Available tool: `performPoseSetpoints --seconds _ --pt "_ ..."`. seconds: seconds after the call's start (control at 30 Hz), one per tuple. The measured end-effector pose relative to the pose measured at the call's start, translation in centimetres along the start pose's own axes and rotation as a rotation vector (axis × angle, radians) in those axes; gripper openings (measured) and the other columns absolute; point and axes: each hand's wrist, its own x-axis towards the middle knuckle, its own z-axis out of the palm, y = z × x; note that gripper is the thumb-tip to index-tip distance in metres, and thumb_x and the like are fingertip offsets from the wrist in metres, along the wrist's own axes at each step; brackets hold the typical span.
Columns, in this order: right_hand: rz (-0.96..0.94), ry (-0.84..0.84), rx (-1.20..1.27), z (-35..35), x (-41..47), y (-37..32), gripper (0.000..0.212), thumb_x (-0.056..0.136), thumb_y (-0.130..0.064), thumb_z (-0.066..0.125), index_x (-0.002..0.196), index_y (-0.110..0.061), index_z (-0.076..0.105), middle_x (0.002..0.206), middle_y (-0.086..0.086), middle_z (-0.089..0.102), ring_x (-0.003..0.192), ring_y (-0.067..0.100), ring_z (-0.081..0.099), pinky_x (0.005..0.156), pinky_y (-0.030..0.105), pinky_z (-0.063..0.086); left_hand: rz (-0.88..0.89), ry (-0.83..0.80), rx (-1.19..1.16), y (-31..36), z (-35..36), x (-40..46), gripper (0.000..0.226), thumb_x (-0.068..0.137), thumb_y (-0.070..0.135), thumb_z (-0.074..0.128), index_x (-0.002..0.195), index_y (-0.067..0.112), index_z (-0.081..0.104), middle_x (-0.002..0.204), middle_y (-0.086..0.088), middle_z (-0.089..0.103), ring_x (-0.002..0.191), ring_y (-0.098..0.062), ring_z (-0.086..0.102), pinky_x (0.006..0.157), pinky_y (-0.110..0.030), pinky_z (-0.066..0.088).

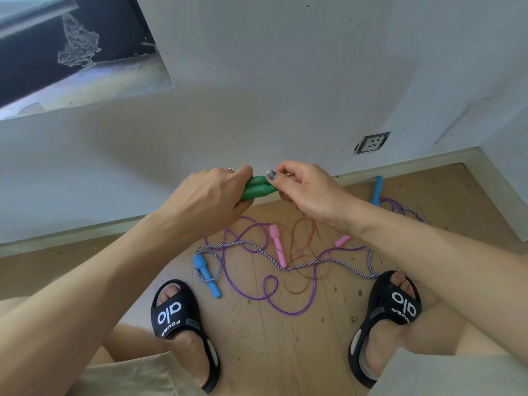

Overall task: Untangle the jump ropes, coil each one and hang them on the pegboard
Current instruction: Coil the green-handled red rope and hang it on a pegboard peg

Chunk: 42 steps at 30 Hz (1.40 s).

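I am looking down at a pale wood-plank floor (271, 338) that meets a white plastered wall (257, 81), with a dark window opening (43, 52) at the upper left and a white wall socket (372, 143) low on the right. My feet sit in two black slide sandals with white lettering, the left sandal (183, 324) and the right sandal (385, 324) planted well apart. Between them lies the tangle: a glossy purple plastic rope (248, 281) looping under a blue-and-white braided rope (257, 247), with a thin reddish-brown cord (303, 252) threaded through. A blue plastic handle (207, 277) rests near the left sandal, another blue handle (377, 190) lies by the skirting, and two pink plastic handles, the longer pink handle (277, 245) and a shorter pink handle (342, 240), lie in the middle. Above all that, my left hand (211, 195) grips a pair of green plastic handles (257, 188) held side by side, fingers curled round them. My right hand (305, 187) pinches their free end, thumb on top.
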Motion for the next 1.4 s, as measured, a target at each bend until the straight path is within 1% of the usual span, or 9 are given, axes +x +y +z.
performPoseSetpoints --seconds 0.23,0.43,0.5,0.6,0.77,0.97,1.13,1.3,1.4 --pt "-0.315 0.274 -0.483 0.2 -1.0 0.4 0.019 0.105 -0.025 0.042 0.096 -0.014 0.054 0.056 -0.001 0.045 0.05 0.021 0.042 0.051 0.037 0.034 -0.348 -0.194 -0.441 0.5 -1.5 0.9 0.035 0.097 0.037 0.052 0.073 0.013 0.043 0.062 0.001 0.045 0.052 -0.017 0.038 0.051 -0.029 0.032" --pt "-0.427 0.119 -1.09 2.4 -1.7 1.7 0.014 0.079 -0.005 0.065 0.081 -0.013 0.054 0.058 0.002 0.054 0.04 0.032 0.048 0.044 0.022 0.011 -0.684 -0.266 -0.95 1.1 1.4 1.6 0.026 0.095 0.035 0.055 0.081 0.014 0.05 0.071 -0.008 0.046 0.052 -0.02 0.037 0.046 -0.023 0.029" --pt "-0.445 0.042 -1.132 2.8 -1.8 1.6 0.017 0.076 -0.006 0.066 0.073 -0.015 0.051 0.058 0.004 0.057 0.041 0.032 0.048 0.044 0.023 0.003 -0.627 -0.273 -0.76 1.1 2.4 1.6 0.028 0.096 0.034 0.054 0.077 0.014 0.048 0.069 -0.007 0.048 0.054 -0.022 0.041 0.047 -0.025 0.029" --pt "-0.408 -0.034 -1.046 2.4 -1.5 1.3 0.016 0.091 -0.019 0.051 0.076 -0.018 0.047 0.071 0.005 0.061 0.056 0.029 0.049 0.047 0.032 0.026 -0.365 -0.208 -0.305 1.2 3.5 1.3 0.029 0.097 0.032 0.052 0.079 0.013 0.043 0.069 -0.001 0.046 0.07 -0.031 0.051 0.052 -0.034 0.028" --pt "-0.283 -0.173 -0.799 1.5 -1.4 0.6 0.021 0.093 -0.024 0.045 0.085 -0.016 0.063 0.068 -0.004 0.056 0.058 0.016 0.048 0.058 0.037 0.043 -0.151 -0.193 -0.17 0.5 3.6 0.7 0.027 0.093 0.027 0.058 0.086 0.012 0.037 0.069 0.002 0.038 0.074 -0.036 0.055 0.056 -0.035 0.027" --pt "-0.175 -0.298 -0.665 0.6 -2.2 -0.6 0.024 0.09 -0.021 0.052 0.069 -0.012 0.058 0.056 0.001 0.051 0.052 0.014 0.042 0.051 0.029 0.032 0.02 -0.264 0.226 2.4 3.0 -0.6 0.062 0.085 0.075 0.04 0.093 0.014 0.03 0.065 0.005 0.034 0.054 -0.022 0.039 0.049 -0.032 0.026" --pt "-0.073 -0.359 -0.49 0.0 -2.8 -1.0 0.028 0.088 -0.016 0.056 0.061 -0.01 0.054 0.053 -0.001 0.043 0.05 0.009 0.035 0.049 0.025 0.028 0.156 -0.232 0.25 2.3 2.8 -1.0 0.061 0.086 0.075 0.022 0.092 0.015 0.029 0.062 0.005 0.03 0.059 -0.028 0.048 0.053 -0.035 0.032" --pt "-0.161 -0.224 -0.507 -0.3 -3.0 -1.4 0.026 0.082 -0.014 0.06 0.059 -0.008 0.052 0.051 0.0 0.044 0.051 0.01 0.036 0.051 0.026 0.031 0.236 -0.191 0.22 2.5 2.0 -0.7 0.066 0.083 0.073 0.011 0.098 0.015 0.04 0.062 0.005 0.034 0.065 -0.031 0.061 0.054 -0.036 0.037" --pt "-0.212 -0.156 -0.534 -0.8 -2.8 -1.4 0.026 0.082 -0.017 0.062 0.057 -0.013 0.053 0.049 -0.003 0.047 0.05 0.01 0.04 0.05 0.024 0.033 0.312 -0.142 0.237 3.4 1.9 -1.1 0.06 0.091 0.067 0.011 0.077 0.015 0.038 0.057 0.003 0.035 0.048 -0.025 0.049 0.052 -0.034 0.036"
